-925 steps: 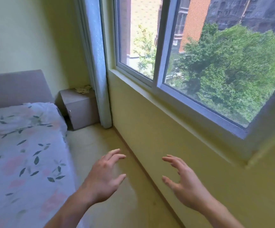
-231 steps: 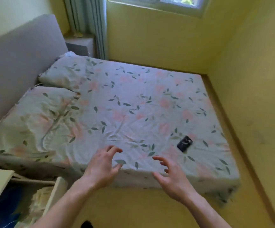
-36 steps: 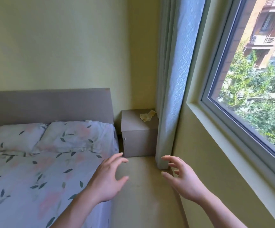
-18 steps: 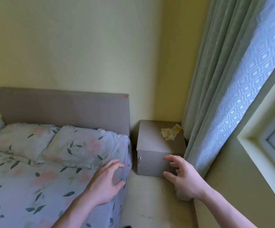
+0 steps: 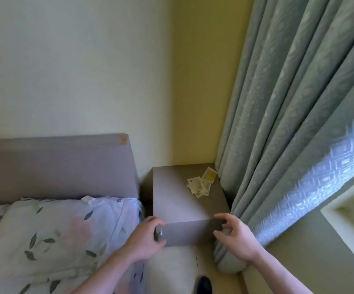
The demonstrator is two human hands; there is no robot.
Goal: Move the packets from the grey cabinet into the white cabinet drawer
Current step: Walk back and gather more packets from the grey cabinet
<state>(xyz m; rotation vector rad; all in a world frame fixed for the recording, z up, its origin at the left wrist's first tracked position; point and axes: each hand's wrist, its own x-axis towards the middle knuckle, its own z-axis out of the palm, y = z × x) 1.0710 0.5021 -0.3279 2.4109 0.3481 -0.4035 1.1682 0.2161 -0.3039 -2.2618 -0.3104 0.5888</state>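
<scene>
Several small yellowish packets lie in a loose pile on the back right of the grey cabinet's top, close to the curtain. My left hand is at the cabinet's front left edge, thumb and fingers curled round its small round knob. My right hand hovers at the front right corner with loosely curled fingers, holding nothing. Neither hand touches the packets. The white cabinet is out of view.
A bed with a leaf-print pillow and grey headboard stands left of the cabinet. A green curtain hangs against its right side, with a window sill beyond. A dark shoe tip shows on the narrow floor strip.
The view has closed in on the grey cabinet. My left hand has moved from over the bed to the knob, and my right hand has come up to the front right corner.
</scene>
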